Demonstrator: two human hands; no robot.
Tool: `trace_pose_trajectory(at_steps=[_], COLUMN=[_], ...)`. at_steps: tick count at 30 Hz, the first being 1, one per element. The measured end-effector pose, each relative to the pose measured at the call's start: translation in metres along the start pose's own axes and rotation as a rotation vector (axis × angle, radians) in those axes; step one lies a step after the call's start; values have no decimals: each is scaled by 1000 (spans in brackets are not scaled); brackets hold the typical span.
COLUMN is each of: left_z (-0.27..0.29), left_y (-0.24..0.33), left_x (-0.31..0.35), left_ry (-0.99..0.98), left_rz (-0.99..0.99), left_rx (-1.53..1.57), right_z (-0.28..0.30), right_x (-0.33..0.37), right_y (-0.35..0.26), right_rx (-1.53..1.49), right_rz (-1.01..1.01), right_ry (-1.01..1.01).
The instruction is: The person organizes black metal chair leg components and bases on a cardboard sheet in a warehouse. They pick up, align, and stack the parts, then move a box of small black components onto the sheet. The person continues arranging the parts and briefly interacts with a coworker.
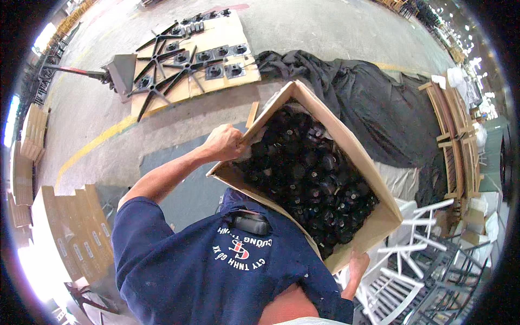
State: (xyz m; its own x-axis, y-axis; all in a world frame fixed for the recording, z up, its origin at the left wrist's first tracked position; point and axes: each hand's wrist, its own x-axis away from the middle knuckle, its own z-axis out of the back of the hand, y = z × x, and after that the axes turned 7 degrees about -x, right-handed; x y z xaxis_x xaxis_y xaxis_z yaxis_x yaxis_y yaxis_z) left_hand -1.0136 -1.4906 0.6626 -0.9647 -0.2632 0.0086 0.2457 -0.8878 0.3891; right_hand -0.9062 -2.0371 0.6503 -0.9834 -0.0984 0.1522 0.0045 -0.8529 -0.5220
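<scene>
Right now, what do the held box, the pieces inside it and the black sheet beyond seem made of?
Box: matte tan cardboard, judging by its thin, plain brown walls.
Pieces: black, probably plastic, given small glossy highlights; metal parts are possible.
Black sheet: dull, likely cloth, given its soft folds, though plastic sheeting is possible.

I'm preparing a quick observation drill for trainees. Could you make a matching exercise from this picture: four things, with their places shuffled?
Things:
1. Left hand
2. Small black parts
3. Star-shaped black bases
4. White chairs

Places:
A. On a pale board
B. At the picture's lower right
C. On the upper-left edge of the cardboard box
D. Heaped inside the cardboard box

Right pairs: 1-C, 2-D, 3-A, 4-B
</scene>
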Motion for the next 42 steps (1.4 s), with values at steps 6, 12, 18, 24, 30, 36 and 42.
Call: trace_pose_trajectory(at_steps=[6,12,18,24,30,36,42], left_z=[-2,23,36,100,132,122,129], left_y=[-26,-70,-158,-228,-287,-344,-351], left_x=[-222,-390,-569,-726,-845,-948,-978], left_ry=[26,82,114,117,223,301,407], left_rz=[93,237,355,404,558,860,1220], left_rx=[46,106,128,84,64,94,154], right_z=[1,7,-59,-83,-143,-231,-311], right_x=[-247,-480,-691,-862,-1033,-1258,-1364], right_y=[-90,-208,-310,-445,-585,-756,-934], right_rx=[184,174,88,372,272,322,567], right_rz=[-48,10,313,323,481,749,1045], right_ry=[-58,-132,-174,-91,-227,-415,-531])
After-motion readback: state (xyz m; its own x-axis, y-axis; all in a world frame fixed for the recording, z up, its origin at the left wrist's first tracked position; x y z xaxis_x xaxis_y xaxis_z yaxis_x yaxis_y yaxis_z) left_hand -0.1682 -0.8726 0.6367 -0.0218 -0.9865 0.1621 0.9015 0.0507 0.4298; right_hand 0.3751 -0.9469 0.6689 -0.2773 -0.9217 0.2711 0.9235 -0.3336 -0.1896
